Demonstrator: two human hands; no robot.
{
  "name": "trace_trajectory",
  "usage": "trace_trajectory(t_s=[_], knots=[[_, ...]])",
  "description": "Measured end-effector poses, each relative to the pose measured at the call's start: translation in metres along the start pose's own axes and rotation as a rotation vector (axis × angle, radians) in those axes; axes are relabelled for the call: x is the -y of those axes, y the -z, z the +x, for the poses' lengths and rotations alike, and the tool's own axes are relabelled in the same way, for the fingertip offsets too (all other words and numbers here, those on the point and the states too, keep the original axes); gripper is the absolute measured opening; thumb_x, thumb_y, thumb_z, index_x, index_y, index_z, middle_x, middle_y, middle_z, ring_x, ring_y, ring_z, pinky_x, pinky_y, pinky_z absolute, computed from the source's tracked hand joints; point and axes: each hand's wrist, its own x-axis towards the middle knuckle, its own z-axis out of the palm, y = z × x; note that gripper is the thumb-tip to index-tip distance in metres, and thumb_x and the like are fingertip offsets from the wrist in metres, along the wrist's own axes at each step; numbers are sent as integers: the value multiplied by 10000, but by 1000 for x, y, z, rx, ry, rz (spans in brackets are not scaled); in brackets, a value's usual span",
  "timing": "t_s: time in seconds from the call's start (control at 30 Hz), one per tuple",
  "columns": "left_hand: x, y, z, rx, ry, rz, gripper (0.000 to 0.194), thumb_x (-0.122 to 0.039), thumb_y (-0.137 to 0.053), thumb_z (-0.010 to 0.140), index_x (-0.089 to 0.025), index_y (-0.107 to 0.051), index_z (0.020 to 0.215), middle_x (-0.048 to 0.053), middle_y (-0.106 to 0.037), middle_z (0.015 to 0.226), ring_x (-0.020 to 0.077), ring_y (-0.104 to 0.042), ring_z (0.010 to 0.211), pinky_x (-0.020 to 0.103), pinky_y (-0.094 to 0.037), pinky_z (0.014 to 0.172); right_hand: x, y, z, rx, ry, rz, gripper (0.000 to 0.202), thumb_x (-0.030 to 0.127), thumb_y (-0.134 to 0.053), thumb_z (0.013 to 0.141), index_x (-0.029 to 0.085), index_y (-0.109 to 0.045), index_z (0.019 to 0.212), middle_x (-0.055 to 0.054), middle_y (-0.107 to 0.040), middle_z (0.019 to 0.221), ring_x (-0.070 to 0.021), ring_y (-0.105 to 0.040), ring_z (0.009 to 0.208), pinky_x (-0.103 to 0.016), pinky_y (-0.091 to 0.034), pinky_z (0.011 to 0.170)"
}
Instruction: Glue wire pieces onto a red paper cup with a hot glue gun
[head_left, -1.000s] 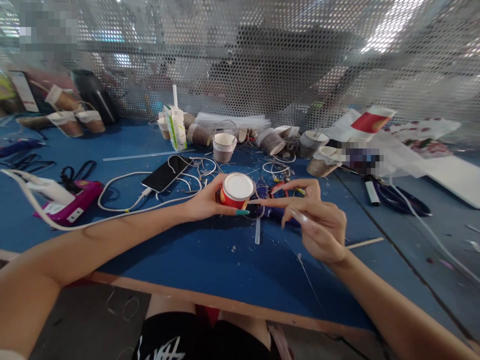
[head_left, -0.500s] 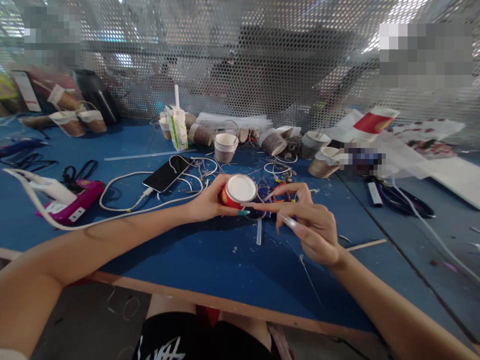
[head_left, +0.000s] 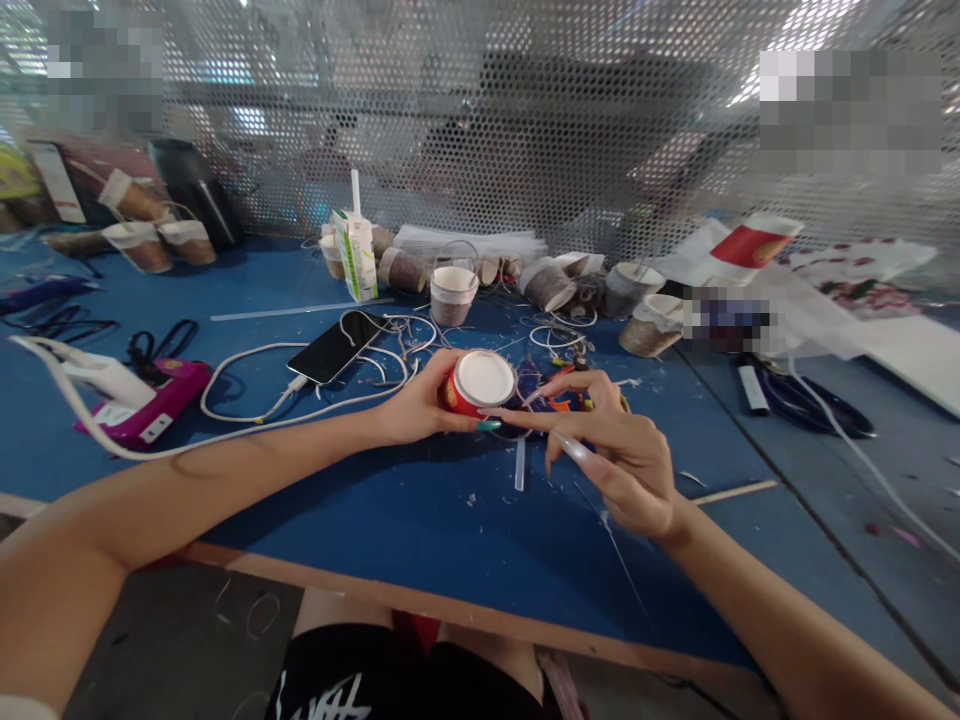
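Note:
A red paper cup with its white round end facing up is in my left hand, whose fingers and thumb wrap round its side. My right hand is beside the cup with its fingers apart, and the tip of its pointing finger touches or nearly touches the lower edge of the cup. Nothing lies in the right hand's grip. Behind the right fingers lie a blue tool and some orange-handled pieces, partly hidden. A clear glue stick lies on the blue table just below the cup.
A phone with a white cable lies left of the cup, near a purple power strip. Several wrapped cups, a white handled cup and a drink carton stand along the back. A red-and-white cup rests far right.
My right hand's fingers have shifted slightly, the pointing finger still at the cup's lower edge. My left hand and the cup stay almost the same; the whole view has moved a little.

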Motion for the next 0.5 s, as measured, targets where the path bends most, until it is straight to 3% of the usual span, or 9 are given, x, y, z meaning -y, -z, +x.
trace_trajectory(t_s=[0.2,0.5], knots=[[-1,0,0,-12,15,-6,752,-266,-882,597,-228,-529,1260,87,-530,1216,352,-428,1322,597,-281,1175,-3,-3,-2,-20,66,-98,430,362,-447,947,284,-691,1293,-33,-661,670,-300,-575,1081,-488,-364,955],[-4,1,-1,-40,65,10,774,-232,-873,575,-218,-530,1268,103,-508,1285,352,-446,1323,586,-308,1167,0,-4,-2,-60,-6,-113,407,375,-458,947,289,-722,1245,-25,-616,580,-306,-597,1077,-505,-373,953]])
